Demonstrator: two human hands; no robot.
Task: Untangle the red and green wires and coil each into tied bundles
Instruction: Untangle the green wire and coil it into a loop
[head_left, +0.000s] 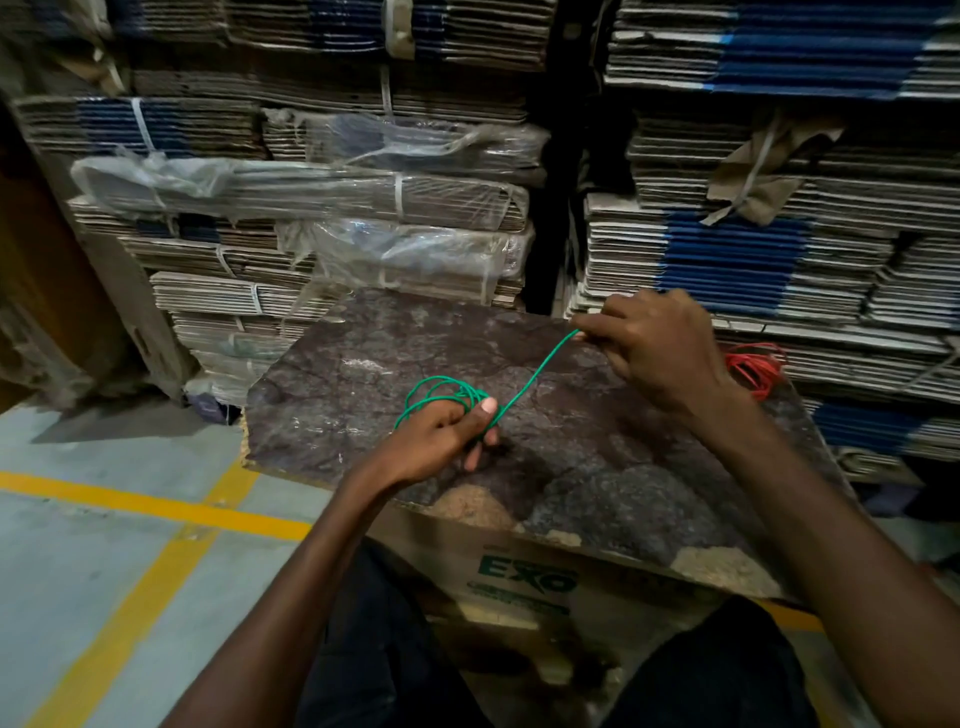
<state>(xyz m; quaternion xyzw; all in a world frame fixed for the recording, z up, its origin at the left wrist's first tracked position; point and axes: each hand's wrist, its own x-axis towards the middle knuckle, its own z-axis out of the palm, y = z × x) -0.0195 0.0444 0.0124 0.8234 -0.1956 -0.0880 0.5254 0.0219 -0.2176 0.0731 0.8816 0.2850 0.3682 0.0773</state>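
Several loops of green wire (441, 392) are wound round the fingers of my left hand (441, 434), which grips them above a worn dark board (597, 457). A straight length of the same wire runs up and to the right to my right hand (657, 345), which pinches it between thumb and fingers. The red wire (753, 366) lies as a loose coil on the board's far right corner, just behind my right wrist and partly hidden by it.
The board rests on a cardboard box (519, 577) printed EXO, between my knees. Tall stacks of flattened cardboard (322, 208) stand behind and to the right. The grey floor at left carries yellow lines (156, 506).
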